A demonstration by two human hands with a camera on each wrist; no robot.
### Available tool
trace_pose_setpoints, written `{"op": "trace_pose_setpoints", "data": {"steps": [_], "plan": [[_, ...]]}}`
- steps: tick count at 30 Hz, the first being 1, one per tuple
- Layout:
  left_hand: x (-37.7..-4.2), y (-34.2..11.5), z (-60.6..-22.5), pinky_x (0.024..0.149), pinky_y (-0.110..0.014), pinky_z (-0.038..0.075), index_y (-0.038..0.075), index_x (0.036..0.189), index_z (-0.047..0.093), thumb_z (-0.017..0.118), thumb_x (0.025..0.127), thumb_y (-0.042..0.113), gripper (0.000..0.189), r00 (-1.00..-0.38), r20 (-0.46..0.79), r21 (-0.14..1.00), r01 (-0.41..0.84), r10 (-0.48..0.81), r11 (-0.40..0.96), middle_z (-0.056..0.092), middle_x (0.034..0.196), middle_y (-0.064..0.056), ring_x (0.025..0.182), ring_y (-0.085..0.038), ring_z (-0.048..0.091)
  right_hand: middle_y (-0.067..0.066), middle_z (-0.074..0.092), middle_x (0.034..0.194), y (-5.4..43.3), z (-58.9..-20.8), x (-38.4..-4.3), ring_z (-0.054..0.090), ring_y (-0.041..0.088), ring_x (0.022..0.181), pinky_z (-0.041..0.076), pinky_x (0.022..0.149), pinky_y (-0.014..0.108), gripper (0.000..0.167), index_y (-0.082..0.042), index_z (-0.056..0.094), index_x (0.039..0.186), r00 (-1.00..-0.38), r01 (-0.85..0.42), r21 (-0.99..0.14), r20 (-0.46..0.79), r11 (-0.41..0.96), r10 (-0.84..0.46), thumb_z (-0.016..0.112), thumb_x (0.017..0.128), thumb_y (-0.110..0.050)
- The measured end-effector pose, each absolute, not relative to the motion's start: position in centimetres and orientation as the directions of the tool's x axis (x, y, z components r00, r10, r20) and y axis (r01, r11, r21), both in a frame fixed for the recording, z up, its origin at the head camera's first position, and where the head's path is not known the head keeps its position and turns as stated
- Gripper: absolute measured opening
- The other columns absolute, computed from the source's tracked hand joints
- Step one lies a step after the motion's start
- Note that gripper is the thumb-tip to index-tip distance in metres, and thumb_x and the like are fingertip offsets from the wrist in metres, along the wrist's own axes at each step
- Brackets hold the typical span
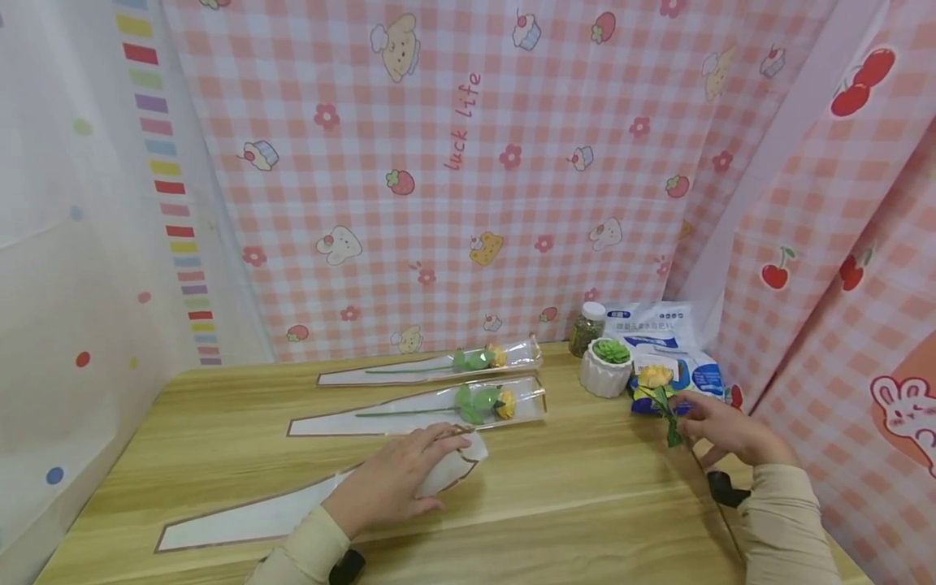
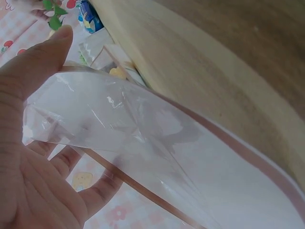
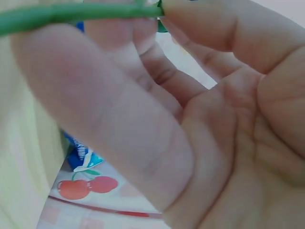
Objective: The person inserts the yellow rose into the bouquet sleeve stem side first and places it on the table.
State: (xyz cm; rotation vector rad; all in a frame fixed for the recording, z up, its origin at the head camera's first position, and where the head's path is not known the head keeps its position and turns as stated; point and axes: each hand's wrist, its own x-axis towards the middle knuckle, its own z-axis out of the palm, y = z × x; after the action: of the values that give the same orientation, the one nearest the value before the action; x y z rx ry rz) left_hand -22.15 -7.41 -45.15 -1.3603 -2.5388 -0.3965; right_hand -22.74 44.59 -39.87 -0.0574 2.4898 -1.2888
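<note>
My left hand (image 1: pixel 398 479) grips a single-flower sleeve (image 1: pixel 244 518) of clear film and white backing with a brown border, near its wide mouth. In the left wrist view, the thumb is at the rim of that mouth and the fingers are on the opposite edge, with the film bowed between them. Over at the right, my right hand (image 1: pixel 724 426) pinches an artificial yellow rose (image 1: pixel 654 376) by its stem, just under the leaves. The bloom is up and the long stem slants down toward the front. Close up, the green stem (image 3: pixel 71 14) crosses the fingertips.
Two sleeves, each with a yellow rose inside, lie behind the left hand: a nearer sleeved rose (image 1: pixel 409 418) and a farther one (image 1: pixel 431 370). At the back right stand a potted succulent (image 1: pixel 607 370), a white-capped jar (image 1: pixel 587 329) and several plastic packets (image 1: pixel 691 361). Checked cloth hangs behind.
</note>
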Motion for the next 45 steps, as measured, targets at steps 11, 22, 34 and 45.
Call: {"op": "trace_pose_setpoints", "data": {"steps": [11,22,34,45], "plan": [[-22.0,-7.5,-45.0,0.103,-0.048,0.05,0.022,0.154,0.036,0.088,0.079,0.036,0.093,-0.551,0.319,0.127,0.831,0.771,0.542,0.043,0.153,-0.006,0.132,-0.025,0.051,0.019,0.06,0.095,42.9,-38.2,-22.7,0.064,0.028,0.084,0.062,0.066,0.049,0.045,0.007,0.031,0.144,-0.983,0.013,-0.811,-0.116,0.585,-0.139,0.047,0.105,-0.008],[-22.0,-7.4,-45.0,0.103,-0.047,0.05,0.022,0.154,0.036,0.088,0.079,0.037,0.092,-0.551,0.316,0.118,0.831,0.772,0.544,0.044,0.152,-0.006,0.131,-0.024,0.052,0.011,0.057,0.094,41.5,-37.6,-23.3,0.065,0.015,0.077,0.062,0.061,0.041,0.04,0.003,0.032,0.141,-0.973,-0.2,-0.877,0.232,0.437,0.019,0.048,0.106,-0.007],[-22.0,-7.3,-45.1,0.102,-0.049,0.051,0.023,0.154,0.035,0.087,0.08,0.039,0.092,-0.547,0.31,0.106,0.833,0.778,0.543,0.043,0.154,-0.006,0.132,-0.025,0.052,0.001,0.061,0.092,39.4,-36.8,-23.1,0.068,0.013,0.076,0.062,0.058,0.032,0.031,-0.021,0.041,0.125,-0.91,-0.325,-0.945,0.32,0.029,0.264,0.052,0.103,-0.002],[-22.0,-7.2,-45.1,0.101,-0.047,0.052,0.022,0.152,0.038,0.088,0.079,0.039,0.09,-0.532,0.328,0.085,0.839,0.78,0.537,0.044,0.152,-0.006,0.13,-0.024,0.053,0.008,0.059,0.098,36.3,-36.2,-22.9,0.068,0.018,0.08,0.062,0.062,0.038,0.034,-0.015,0.041,0.132,-0.871,-0.44,-0.895,0.406,-0.075,0.275,0.056,0.102,-0.005]]}}
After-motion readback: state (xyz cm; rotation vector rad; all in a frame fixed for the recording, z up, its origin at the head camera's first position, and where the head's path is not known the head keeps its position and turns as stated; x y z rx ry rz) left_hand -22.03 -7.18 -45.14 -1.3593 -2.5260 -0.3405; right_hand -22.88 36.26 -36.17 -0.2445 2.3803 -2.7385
